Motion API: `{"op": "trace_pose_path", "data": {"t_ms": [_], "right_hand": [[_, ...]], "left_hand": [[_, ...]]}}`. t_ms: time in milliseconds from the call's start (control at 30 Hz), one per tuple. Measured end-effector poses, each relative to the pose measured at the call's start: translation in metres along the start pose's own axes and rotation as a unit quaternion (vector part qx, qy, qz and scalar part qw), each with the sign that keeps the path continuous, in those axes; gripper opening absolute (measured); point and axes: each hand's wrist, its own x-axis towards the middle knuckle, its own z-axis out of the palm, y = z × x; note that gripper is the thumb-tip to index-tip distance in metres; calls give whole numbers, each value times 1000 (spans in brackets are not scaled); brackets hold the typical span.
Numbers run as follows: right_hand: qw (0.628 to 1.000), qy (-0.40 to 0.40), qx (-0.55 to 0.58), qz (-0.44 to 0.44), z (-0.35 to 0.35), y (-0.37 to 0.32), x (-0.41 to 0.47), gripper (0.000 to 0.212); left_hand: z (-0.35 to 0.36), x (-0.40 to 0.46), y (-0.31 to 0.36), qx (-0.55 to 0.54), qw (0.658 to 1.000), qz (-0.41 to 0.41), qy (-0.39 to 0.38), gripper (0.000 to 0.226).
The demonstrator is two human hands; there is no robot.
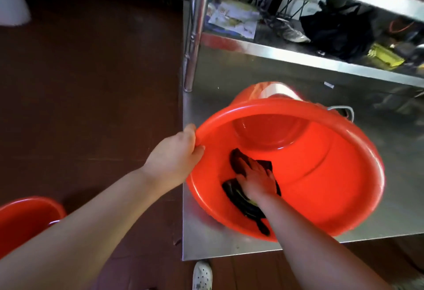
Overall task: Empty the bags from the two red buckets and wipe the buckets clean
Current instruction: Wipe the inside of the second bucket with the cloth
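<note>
1. Closest in, two bare forearms reach forward, one from each side of the view, and below them a single white perforated shoe (202,274) stands on the dark floor (91,83).
2. Two red buckets in sight. The first, the tilted red bucket (332,175), rests on the steel table (229,244) with its mouth tipped toward the camera.
3. The second red bucket (25,218) stands on the floor at lower left, partly cut off by the frame edge, well apart from both hands.
4. Left hand (174,154): fingers curled over the tilted bucket's near-left rim, thumb outside, gripping it.
5. Right hand (258,179): inside the bucket, fingers spread fairly flat, pressing one dark cloth (243,200) against the lower inner wall.
6. The cloth spreads out beyond the palm on both sides, with one end trailing down toward the rim.
7. Behind the tilted bucket, one white-and-orange object (275,90) peeks over the rim; what it is I can't tell.
8. One metal wire handle (341,109) shows at the bucket's far right.
9. One steel shelf (321,60) above holds a black bag (339,30) and papers (234,18).
</note>
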Motion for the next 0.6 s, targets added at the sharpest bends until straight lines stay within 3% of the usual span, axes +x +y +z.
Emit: {"op": "trace_pose_path", "data": {"t_ms": [167, 400, 600], "right_hand": [[997, -9, -18, 80, -32, -1, -18, 35], [995, 6, 29, 98, -40, -9, -36, 32], [967, 237, 7, 97, -89, -1, -5, 45]], "left_hand": [[-38, -10, 13, 51, 998, 37, 26, 17], [-68, -4, 27, 32, 998, 42, 45, 20], [-64, 20, 36, 34, 996, 43, 63, 28]]}}
